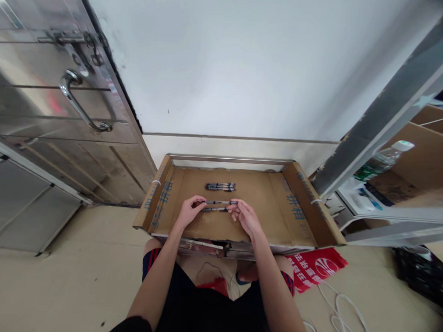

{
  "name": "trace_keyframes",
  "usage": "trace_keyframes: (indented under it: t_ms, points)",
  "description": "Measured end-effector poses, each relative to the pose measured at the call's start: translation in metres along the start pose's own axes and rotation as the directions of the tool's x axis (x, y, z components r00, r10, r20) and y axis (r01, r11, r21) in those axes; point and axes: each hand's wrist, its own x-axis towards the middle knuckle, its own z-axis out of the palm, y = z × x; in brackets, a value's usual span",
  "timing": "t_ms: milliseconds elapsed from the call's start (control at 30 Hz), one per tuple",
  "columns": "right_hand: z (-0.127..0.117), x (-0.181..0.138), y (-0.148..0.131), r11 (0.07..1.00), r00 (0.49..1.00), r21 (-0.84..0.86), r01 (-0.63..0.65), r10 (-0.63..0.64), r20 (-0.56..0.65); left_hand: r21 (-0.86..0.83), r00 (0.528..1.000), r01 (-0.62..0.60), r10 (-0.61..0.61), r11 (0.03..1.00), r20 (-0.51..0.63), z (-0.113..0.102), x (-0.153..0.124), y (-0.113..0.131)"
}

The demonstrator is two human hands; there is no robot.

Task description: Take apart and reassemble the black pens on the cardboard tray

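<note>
Between my two hands is a slim clear-and-black pen (220, 202), held level above the cardboard. My left hand (190, 210) pinches its left end. At the other end, the thumb and fingers of my right hand (246, 217) are closed on it. Just below, a second, similar pen (215, 209) lies parallel, its right end close to my right fingers; whether they touch it I cannot tell. Farther back, a small bundle of pens (220, 186) rests side by side on the cardboard-lined tray (274, 211).
Raised cardboard walls edge the tray, with a white wall (227, 62) behind. A metal door (53, 112) stands at left. On the right, a shelf (364, 205) bears a plastic bottle (383, 159) and a cardboard box (429, 162). White cable (351, 311) and a red printed sheet (316, 267) lie low at right.
</note>
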Motion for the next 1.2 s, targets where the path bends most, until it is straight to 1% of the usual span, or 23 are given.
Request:
trace_keyframes:
  t_ms: [100,400,567,733,867,933,1000,1033,1133,1200]
  points:
    - [-0.001,0.000,0.001,1.000,1.000,0.006,0.004,-0.004,0.001,-0.004,1.000,0.006,-0.006,1.000,0.027,-0.001,0.000,0.002]
    - [0.000,0.000,0.002,1.000,1.000,0.023,0.017,-0.017,0.011,-0.124,0.997,0.066,-0.060,0.990,0.047,0.000,-0.001,0.000]
    - [0.001,0.000,0.001,1.000,1.000,0.022,0.004,-0.004,0.022,-0.164,0.996,0.075,-0.065,0.984,0.065,0.000,-0.001,0.000]
    - [0.002,-0.001,-0.001,1.000,1.000,-0.016,0.023,-0.023,0.002,-0.121,0.997,0.061,-0.054,0.991,0.064,0.000,-0.001,0.001]
    - [0.002,0.002,0.003,0.997,0.998,-0.062,0.039,-0.042,-0.044,-0.021,1.000,0.022,-0.022,1.000,-0.004,0.001,-0.001,0.001]
    - [0.002,0.004,0.006,0.987,0.991,-0.139,0.075,-0.089,-0.100,0.038,0.999,0.003,-0.001,0.999,-0.039,0.002,-0.001,0.000]
    - [0.001,0.007,0.009,0.952,0.971,-0.280,0.121,-0.172,-0.165,0.111,0.997,-0.023,0.030,0.994,-0.069,0.004,-0.001,-0.001]
    - [0.001,0.008,0.011,0.917,0.957,-0.371,0.145,-0.225,-0.182,0.162,0.995,-0.041,0.055,0.986,-0.082,0.004,-0.001,-0.001]
    - [0.001,0.011,0.015,0.758,0.921,-0.623,0.191,-0.358,-0.152,0.369,0.985,-0.091,0.137,0.925,-0.102,0.006,-0.001,-0.001]
    - [0.001,0.012,0.018,0.648,0.907,-0.736,0.195,-0.405,-0.116,0.486,0.982,-0.090,0.160,0.870,-0.104,0.006,-0.002,-0.001]
